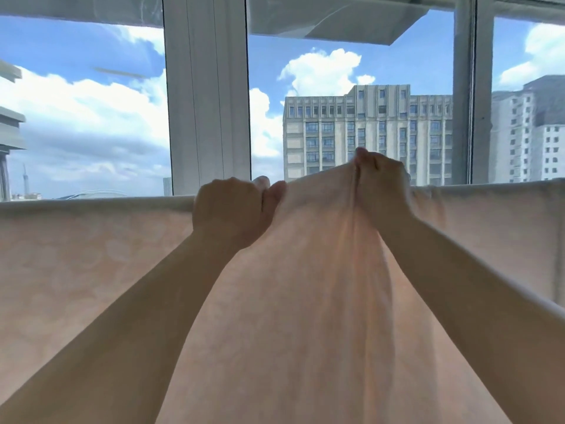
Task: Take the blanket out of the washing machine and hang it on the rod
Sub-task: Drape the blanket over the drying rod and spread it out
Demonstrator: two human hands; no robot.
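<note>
Hidden rod along the window; pale pink blanket draped directly over it

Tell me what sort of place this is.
Probably a glazed balcony or window-side drying spot high in a flat: tall window frames, a multi-storey building outside, and a pale pink blanket draped along a line while both hands grip it.

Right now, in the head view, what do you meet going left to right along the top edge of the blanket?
Flat blanket edge, left hand gripping it, raised bunch pinched by right hand, flat edge again out to the right.
</note>
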